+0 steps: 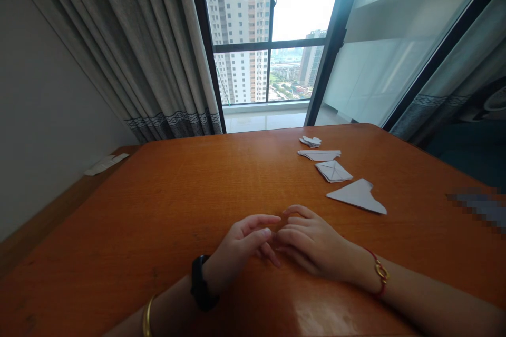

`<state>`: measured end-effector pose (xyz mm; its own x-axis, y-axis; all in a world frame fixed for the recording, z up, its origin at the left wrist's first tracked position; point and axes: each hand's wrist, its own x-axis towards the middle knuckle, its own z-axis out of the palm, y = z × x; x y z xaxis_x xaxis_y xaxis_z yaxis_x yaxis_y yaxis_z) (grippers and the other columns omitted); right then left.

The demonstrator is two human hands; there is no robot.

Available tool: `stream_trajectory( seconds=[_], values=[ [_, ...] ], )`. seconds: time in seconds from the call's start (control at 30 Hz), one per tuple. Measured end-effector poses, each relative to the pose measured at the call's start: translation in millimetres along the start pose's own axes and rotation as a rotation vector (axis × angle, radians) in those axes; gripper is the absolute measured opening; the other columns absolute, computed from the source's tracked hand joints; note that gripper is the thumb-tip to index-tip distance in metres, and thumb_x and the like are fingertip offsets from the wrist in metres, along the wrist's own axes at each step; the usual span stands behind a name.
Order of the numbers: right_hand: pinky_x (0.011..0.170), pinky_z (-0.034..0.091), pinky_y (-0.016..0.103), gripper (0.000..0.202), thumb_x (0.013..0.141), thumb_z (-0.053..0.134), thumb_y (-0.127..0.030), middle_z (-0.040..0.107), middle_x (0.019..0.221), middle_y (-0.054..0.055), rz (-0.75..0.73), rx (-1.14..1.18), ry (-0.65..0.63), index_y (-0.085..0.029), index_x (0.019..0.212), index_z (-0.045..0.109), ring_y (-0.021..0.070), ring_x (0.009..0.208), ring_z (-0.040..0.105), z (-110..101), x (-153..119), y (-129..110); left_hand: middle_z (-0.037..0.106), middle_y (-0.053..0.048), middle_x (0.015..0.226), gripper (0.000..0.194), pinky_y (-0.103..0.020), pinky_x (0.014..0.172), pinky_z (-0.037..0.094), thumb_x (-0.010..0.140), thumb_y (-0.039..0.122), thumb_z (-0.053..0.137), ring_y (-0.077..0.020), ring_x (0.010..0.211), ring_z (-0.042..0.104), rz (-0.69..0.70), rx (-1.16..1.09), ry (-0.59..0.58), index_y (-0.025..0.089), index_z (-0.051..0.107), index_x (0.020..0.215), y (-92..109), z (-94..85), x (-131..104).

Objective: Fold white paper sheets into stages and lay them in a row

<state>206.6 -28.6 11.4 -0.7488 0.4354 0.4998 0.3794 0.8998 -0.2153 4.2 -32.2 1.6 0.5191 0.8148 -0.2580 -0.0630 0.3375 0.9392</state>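
Note:
My left hand [251,239] hovers over the near middle of the wooden table, fingers apart and loosely bent, with nothing in it. Facing it, my right hand [304,239] has its fingers spread and a little curled, palm down, and no object shows in it. The fingertips of both hands nearly meet. Beyond my right hand lie several pieces of folded white paper in a row: a triangular one with a notched edge [359,196] nearest, a folded square with creases [334,171], a long narrow strip [319,155], and a small crumpled-looking fold [310,141] farthest.
The brown table [177,184] reaches to a window [272,45] at the back. A grey curtain [158,52] hangs at the left. Pale paper [106,164] lies on a ledge beyond the table's left edge. At the right edge is a pixelated, unreadable object [480,209].

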Motion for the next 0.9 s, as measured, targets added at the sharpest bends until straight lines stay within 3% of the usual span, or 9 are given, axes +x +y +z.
stream_trajectory(
  seconds=[0.1, 0.33, 0.67, 0.9],
  values=[
    [0.089, 0.039, 0.036, 0.011, 0.089, 0.044, -0.013, 0.065, 0.078, 0.001, -0.015, 0.007, -0.006, -0.019, 0.094, 0.052, 0.0142, 0.069, 0.052, 0.4, 0.2, 0.2, 0.067, -0.002, 0.061, 0.043, -0.027, 0.064, 0.044, 0.079, 0.037, 0.059, -0.0162, 0.060, 0.065, 0.005, 0.008, 0.003, 0.012, 0.057, 0.114, -0.8, -0.2, 0.0],
    [0.086, 0.042, 0.035, 0.010, 0.089, 0.042, -0.015, 0.060, 0.070, 0.001, 0.003, 0.020, 0.015, -0.019, 0.082, 0.048, 0.0138, 0.064, 0.049, 2.4, -0.8, 1.8, 0.065, -0.001, 0.065, 0.045, -0.027, 0.062, 0.045, 0.074, 0.038, 0.064, -0.0158, 0.059, 0.065, 0.000, -0.029, 0.004, 0.012, 0.058, 0.110, 1.9, 2.7, -0.2],
    [0.087, 0.041, 0.036, 0.012, 0.090, 0.041, -0.014, 0.062, 0.075, 0.001, 0.005, 0.033, -0.022, -0.019, 0.093, 0.051, 0.0141, 0.068, 0.052, 1.6, -1.7, 0.9, 0.066, -0.002, 0.061, 0.040, -0.027, 0.065, 0.044, 0.079, 0.037, 0.060, -0.0167, 0.062, 0.065, 0.003, 0.001, -0.014, 0.013, 0.058, 0.112, -0.7, -0.2, 0.4],
    [0.085, 0.042, 0.036, 0.010, 0.090, 0.041, -0.016, 0.060, 0.072, 0.001, 0.013, 0.038, -0.002, -0.020, 0.085, 0.049, 0.0140, 0.065, 0.050, 2.2, -2.1, 2.6, 0.065, -0.001, 0.067, 0.041, -0.026, 0.063, 0.044, 0.076, 0.037, 0.062, -0.0160, 0.061, 0.065, -0.002, -0.015, 0.001, 0.014, 0.059, 0.109, 2.6, 2.5, -1.6]
  ],
)
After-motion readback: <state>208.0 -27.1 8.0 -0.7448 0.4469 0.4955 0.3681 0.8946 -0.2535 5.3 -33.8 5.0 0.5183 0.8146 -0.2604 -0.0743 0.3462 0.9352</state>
